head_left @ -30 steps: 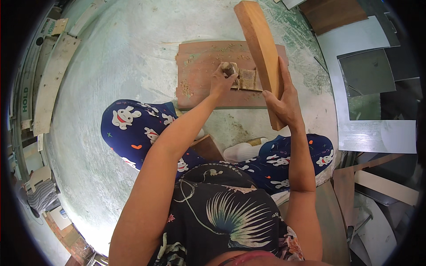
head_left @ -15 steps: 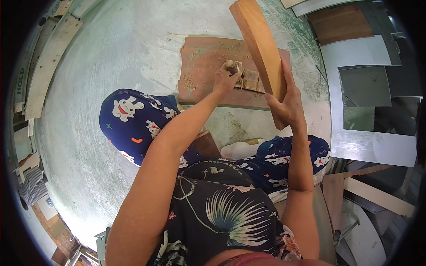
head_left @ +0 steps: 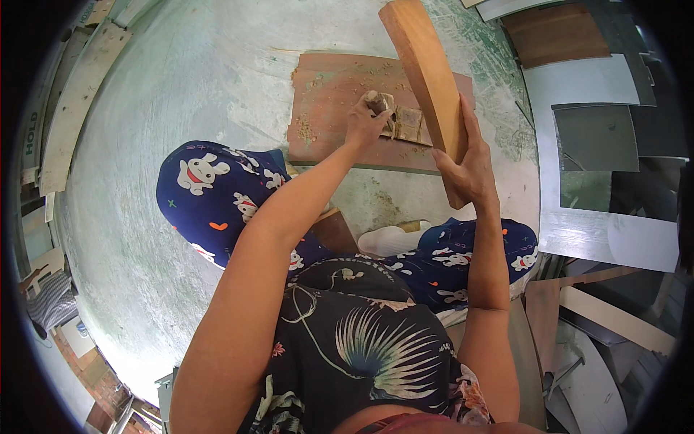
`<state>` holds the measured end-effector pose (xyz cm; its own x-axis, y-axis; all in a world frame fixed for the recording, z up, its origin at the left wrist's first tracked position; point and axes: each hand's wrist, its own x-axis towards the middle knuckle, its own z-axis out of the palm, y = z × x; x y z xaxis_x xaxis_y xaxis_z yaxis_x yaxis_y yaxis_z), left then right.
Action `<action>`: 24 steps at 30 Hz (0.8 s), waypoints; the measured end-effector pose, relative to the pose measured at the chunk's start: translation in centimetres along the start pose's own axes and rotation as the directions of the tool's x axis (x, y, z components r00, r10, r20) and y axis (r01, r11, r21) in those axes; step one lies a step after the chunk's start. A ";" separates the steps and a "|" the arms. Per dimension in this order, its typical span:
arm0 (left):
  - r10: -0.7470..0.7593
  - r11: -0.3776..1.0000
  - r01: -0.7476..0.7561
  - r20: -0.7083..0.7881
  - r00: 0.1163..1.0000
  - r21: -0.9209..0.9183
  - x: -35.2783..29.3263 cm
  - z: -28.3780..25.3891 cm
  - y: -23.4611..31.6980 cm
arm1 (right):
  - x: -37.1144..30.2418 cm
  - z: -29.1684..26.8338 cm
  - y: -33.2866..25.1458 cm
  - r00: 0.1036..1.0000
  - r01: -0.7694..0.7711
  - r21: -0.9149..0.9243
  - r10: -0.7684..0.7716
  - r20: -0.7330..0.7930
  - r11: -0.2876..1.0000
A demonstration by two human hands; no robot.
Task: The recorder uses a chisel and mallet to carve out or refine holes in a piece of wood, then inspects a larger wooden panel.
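Note:
My left hand [head_left: 367, 121] is closed around a short, thick wooden handle [head_left: 375, 101] with a worn, rounded end. Whatever lies below the fingers on that handle is hidden. It stands over a small carved wood block [head_left: 409, 125] with a notched top. The block rests on a reddish-brown board [head_left: 325, 108] strewn with wood shavings. My right hand [head_left: 470, 166] grips the lower part of a long, thick wooden bar [head_left: 423, 69]. The bar leans up and away, its upper end reaching the top of the view and covering part of the board.
The board lies on a worn greenish concrete floor [head_left: 144, 217]. Long planks [head_left: 85, 108] line the left side. Flat sheets [head_left: 600, 231] and offcuts [head_left: 614, 318] are stacked at the right. My bent legs [head_left: 217, 195] flank the near side, with a brown wood piece [head_left: 334, 231] between them.
My left hand and the handle have shifted slightly left and up in view; the handle looks more tilted. The wooden bar stays raised in my right hand, nearly unmoved.

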<state>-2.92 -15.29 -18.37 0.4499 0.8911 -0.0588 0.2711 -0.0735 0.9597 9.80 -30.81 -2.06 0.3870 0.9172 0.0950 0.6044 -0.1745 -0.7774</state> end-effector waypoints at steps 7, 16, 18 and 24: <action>0.015 0.999 -0.016 0.021 1.000 0.047 0.6 0.3 -0.7 | 0.3 -0.2 -0.8 0.998 -0.025 -0.010 0.026 0.052 1.000; -0.026 1.000 0.026 0.040 0.999 0.004 0.5 0.1 -0.9 | 2.9 -0.3 -3.3 0.978 0.148 -0.032 -0.142 0.153 0.988; -0.056 0.998 0.058 0.044 0.997 -0.033 0.4 0.1 -0.9 | 3.6 1.2 -2.9 0.966 0.191 -0.197 -0.149 0.211 0.961; 0.010 0.996 -0.014 0.045 0.999 0.090 0.2 0.1 -1.5 | 5.0 1.7 -3.1 0.943 0.115 -0.243 -0.029 0.331 0.963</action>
<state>-3.16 -15.00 -19.80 0.4907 0.8692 -0.0613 0.3397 -0.1261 0.9320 8.69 -25.04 -0.18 0.1174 0.9887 -0.0934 0.7960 -0.1499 -0.5865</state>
